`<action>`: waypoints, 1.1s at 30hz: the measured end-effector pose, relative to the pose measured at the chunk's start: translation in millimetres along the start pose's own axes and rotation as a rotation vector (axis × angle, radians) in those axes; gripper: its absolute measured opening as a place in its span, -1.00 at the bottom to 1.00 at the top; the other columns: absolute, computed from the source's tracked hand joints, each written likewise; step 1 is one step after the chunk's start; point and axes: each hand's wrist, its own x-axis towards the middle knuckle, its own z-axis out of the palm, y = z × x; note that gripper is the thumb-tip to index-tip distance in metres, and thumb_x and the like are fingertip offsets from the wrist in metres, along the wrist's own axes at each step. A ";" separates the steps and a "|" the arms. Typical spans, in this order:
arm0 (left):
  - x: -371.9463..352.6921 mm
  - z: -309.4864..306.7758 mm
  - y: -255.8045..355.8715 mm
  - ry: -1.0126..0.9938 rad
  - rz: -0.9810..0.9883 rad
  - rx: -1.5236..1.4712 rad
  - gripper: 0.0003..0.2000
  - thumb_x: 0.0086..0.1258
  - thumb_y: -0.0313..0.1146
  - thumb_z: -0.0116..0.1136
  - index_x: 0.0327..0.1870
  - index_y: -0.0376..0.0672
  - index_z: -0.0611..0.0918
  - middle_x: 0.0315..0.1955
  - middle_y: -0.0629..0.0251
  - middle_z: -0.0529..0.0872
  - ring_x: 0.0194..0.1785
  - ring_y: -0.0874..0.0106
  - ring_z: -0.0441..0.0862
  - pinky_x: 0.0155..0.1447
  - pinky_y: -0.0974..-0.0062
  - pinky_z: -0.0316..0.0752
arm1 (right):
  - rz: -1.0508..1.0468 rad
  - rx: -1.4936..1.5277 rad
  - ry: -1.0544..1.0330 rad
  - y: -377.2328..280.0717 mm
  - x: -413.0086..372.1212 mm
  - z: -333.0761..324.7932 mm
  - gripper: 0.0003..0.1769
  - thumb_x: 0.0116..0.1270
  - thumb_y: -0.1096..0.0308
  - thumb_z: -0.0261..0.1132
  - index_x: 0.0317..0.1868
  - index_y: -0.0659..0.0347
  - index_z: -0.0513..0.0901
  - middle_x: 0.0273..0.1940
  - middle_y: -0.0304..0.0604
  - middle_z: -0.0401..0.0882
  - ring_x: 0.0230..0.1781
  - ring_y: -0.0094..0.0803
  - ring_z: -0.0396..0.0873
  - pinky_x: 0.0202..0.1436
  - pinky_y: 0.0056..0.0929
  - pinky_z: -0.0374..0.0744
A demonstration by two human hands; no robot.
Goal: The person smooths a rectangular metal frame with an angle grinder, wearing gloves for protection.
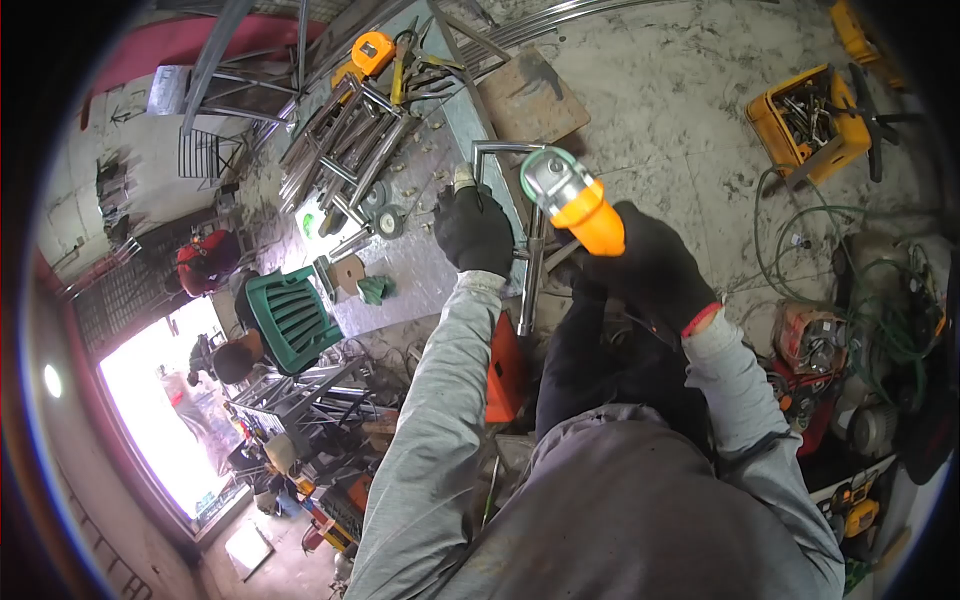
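We have the table [408, 285] left of centre in the frame, a heap of tubes [345, 140] on its upper part and a tape measure [373, 52] just above the heap. Our left hand [474, 232] is at the table's right edge, beside a tube frame [531, 290]; our right hand [655, 265], farther right, has the grinder [578, 205]. A chair [290, 318] stands left of the table, a doorway [160, 400] beyond it at lower left. At upper right, a crate [845, 155] on the floor [680, 100] has tools [805, 110] in it.
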 end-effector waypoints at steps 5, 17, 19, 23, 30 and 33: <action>1.4 3.7 -4.2 0.033 0.012 -0.019 -0.67 0.66 -0.08 0.14 0.11 -0.13 0.76 0.10 -0.20 0.76 0.17 -0.23 0.74 0.22 -0.18 0.60 | -0.012 -0.052 0.000 11.5 -35.1 22.3 -0.48 0.36 0.15 0.64 0.18 0.22 0.68 -0.01 0.12 0.82 0.04 0.14 0.81 0.09 -0.04 0.73; 1.4 -2.2 1.9 -0.005 -0.014 0.007 -0.65 0.65 -0.08 0.15 0.17 -0.12 0.76 0.15 -0.16 0.76 0.17 -0.21 0.73 0.25 -0.16 0.60 | -0.041 0.057 0.036 20.5 -45.1 30.0 -0.47 0.34 0.10 0.65 0.15 0.20 0.69 -0.01 0.08 0.81 0.01 0.11 0.81 0.07 -0.02 0.72; 2.5 -2.6 1.4 -0.013 -0.011 0.005 -0.64 0.66 -0.08 0.14 0.21 -0.11 0.75 0.14 -0.14 0.76 0.19 -0.20 0.73 0.25 -0.16 0.60 | 0.016 0.040 0.007 20.8 -43.2 34.7 -0.47 0.36 0.10 0.63 0.20 0.19 0.69 -0.02 0.08 0.81 0.01 0.14 0.81 0.07 -0.03 0.73; 1.2 -10.8 6.5 -0.071 -0.030 0.002 -0.64 0.66 -0.09 0.14 0.21 -0.11 0.76 0.12 -0.14 0.77 0.18 -0.19 0.73 0.25 -0.16 0.59 | -0.029 0.107 0.091 14.6 -2.8 20.5 -0.48 0.37 0.17 0.61 0.23 0.21 0.69 -0.06 0.03 0.80 -0.02 0.08 0.81 0.09 -0.10 0.74; 1.8 -5.3 4.6 -0.027 -0.029 0.001 -0.64 0.66 -0.12 0.14 0.24 -0.12 0.76 0.11 -0.13 0.77 0.18 -0.20 0.73 0.26 -0.16 0.59 | -0.072 0.439 0.046 29.5 -14.9 30.9 -0.53 0.41 0.27 0.56 0.25 0.25 0.68 -0.08 -0.12 0.78 -0.07 -0.20 0.81 0.05 -0.22 0.74; 0.3 -3.1 2.7 0.017 -0.002 -0.019 -0.65 0.66 -0.12 0.15 0.23 -0.12 0.76 0.10 -0.14 0.77 0.19 -0.21 0.73 0.25 -0.17 0.59 | -0.059 0.493 0.019 29.2 -10.3 30.4 -0.53 0.44 0.27 0.54 0.26 0.27 0.67 -0.09 -0.17 0.76 -0.10 -0.30 0.79 0.02 -0.29 0.73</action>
